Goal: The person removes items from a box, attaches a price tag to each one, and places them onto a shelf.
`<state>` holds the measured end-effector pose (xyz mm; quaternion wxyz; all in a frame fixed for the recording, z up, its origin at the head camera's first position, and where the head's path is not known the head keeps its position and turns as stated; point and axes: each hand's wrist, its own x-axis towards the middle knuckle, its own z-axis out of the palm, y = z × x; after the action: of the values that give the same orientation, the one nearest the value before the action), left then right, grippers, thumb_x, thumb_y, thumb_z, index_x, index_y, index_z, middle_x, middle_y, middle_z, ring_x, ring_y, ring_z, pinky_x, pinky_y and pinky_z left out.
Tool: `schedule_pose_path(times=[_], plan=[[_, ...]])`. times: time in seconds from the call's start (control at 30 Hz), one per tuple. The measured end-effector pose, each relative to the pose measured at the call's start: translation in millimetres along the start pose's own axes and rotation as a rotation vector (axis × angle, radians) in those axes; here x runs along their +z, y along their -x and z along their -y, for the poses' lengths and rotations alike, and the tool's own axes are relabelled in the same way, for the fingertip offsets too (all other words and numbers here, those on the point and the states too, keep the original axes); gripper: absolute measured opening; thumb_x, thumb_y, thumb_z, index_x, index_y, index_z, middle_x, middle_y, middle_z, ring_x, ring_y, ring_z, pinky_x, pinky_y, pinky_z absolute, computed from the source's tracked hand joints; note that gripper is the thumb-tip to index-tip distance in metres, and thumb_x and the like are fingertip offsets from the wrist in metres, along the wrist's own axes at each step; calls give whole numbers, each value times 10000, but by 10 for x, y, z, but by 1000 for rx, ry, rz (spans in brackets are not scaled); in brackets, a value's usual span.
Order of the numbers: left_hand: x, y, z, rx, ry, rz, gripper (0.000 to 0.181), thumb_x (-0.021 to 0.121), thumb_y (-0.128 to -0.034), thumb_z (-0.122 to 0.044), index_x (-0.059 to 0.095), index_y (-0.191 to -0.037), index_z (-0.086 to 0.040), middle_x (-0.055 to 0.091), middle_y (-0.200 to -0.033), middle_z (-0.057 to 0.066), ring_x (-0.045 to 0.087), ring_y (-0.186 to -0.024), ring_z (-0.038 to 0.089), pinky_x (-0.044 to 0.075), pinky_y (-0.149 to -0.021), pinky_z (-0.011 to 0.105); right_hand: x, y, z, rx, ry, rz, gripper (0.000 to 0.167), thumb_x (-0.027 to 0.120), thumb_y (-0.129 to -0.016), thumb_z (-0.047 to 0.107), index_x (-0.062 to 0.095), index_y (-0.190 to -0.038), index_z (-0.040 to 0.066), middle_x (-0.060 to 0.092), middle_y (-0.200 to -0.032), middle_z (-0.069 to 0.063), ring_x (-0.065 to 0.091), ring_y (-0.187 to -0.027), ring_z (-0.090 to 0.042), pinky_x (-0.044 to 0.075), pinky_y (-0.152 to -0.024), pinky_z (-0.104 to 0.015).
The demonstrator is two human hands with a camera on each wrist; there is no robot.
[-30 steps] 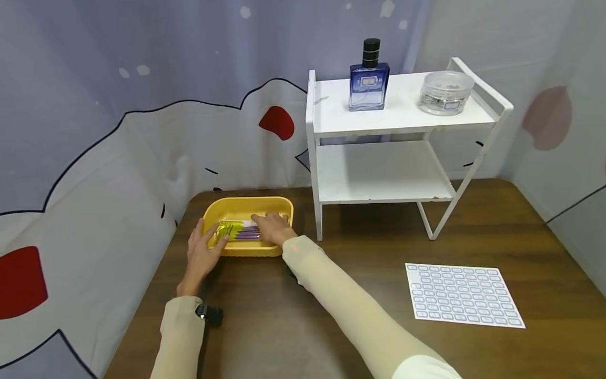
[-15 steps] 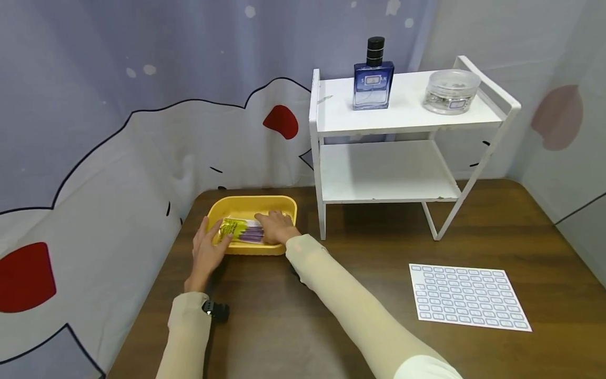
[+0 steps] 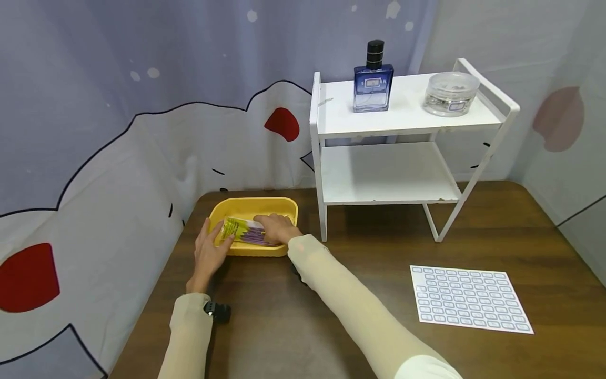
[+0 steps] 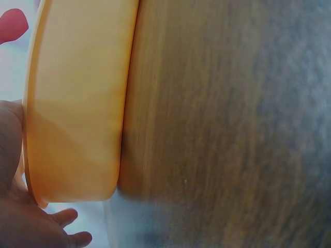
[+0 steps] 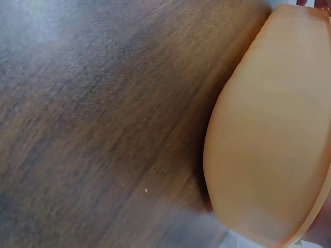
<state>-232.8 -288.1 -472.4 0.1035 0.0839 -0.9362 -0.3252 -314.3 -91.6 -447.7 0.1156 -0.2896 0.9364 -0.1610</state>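
A shallow yellow tray sits at the back left of the table. Inside it lies a yellow and clear plastic packet of thin purple sticks, slightly slanted. My left hand straddles the tray's left end, thumb over the rim near the packet and fingers along the outside. The left wrist view shows this hand around the tray's end. My right hand reaches into the tray and holds the packet's right end; its fingertips are hidden. Only the tray's outer wall fills the right wrist view's right side.
A white two-tier shelf stands to the right of the tray. On its top are a blue perfume bottle and a clear round jar. A white label sheet lies on the wooden table. Curtains hang behind.
The packet has turned a little, its right end now lower, with my right hand at it. My left hand stays at the tray's end. The whole view has shifted slightly.
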Motion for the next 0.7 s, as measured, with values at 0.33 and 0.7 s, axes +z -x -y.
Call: schedule_pose_path(times=[0.33,0.7], plan=[[28,-4,18,-1,16,-5,627,598,-969,-327,419,-1516,-77,114,-1679,174,147,-1493,510,163,-1158,702,-113,-19,-41,-43,-54,-118,561,592,-963,105,481,-1490,262,616,-1394,6,616,-1133,-178,514,-845,-342],[-3,-14,6,-21,17,21,652,583,-979,-352,373,-1544,-101,79,-1688,148,140,-1495,501,150,-1178,671,-449,32,-31,-30,-91,-175,550,584,-952,68,509,-1473,228,641,-1360,-21,598,-927,-155,423,-647,-253]])
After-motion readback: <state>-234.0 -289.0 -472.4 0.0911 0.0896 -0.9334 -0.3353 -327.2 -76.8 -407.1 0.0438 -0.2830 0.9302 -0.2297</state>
